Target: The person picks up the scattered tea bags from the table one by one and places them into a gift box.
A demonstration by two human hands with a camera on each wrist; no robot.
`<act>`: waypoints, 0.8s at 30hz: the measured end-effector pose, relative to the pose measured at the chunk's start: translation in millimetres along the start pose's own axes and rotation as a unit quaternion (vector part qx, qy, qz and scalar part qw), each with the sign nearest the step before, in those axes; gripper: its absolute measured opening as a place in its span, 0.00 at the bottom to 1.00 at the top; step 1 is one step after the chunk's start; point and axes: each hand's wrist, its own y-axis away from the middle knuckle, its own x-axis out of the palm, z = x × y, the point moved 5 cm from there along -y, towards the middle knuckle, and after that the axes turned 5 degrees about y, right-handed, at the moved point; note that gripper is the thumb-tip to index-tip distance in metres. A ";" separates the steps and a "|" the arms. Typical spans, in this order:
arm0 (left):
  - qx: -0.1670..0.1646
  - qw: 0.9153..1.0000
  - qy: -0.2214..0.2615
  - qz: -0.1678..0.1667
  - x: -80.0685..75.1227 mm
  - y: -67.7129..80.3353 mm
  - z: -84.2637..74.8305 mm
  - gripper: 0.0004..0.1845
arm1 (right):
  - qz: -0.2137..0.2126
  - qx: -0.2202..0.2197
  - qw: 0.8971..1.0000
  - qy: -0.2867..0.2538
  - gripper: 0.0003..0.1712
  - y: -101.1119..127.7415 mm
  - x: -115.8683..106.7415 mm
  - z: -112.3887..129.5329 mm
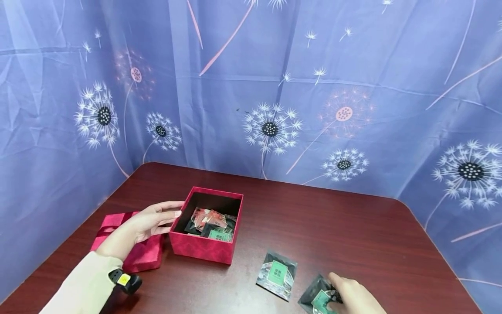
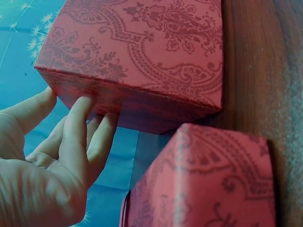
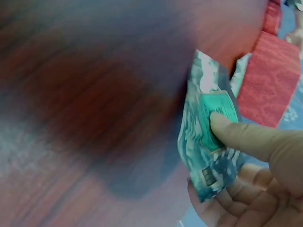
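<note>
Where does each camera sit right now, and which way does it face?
Head: looks forward and down at the dark wooden table, showing the left hand touching the open red patterned cardboard box and the right hand.
Left wrist: beside the left hand, facing the box wall.
Right wrist: behind the right hand, facing the dark green-labelled foil sachet it pinches.
Shared: all three show the red box.

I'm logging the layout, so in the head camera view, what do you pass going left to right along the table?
Red lid → left hand → open red box → loose green-label packet → right hand pinching another packet.
</note>
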 end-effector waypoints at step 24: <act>-0.020 1.000 -0.017 -0.010 2.3 0.0 -5.3 0.35 | 0.033 -0.067 0.972 -0.223 0.06 -5.1 -34.1 16.4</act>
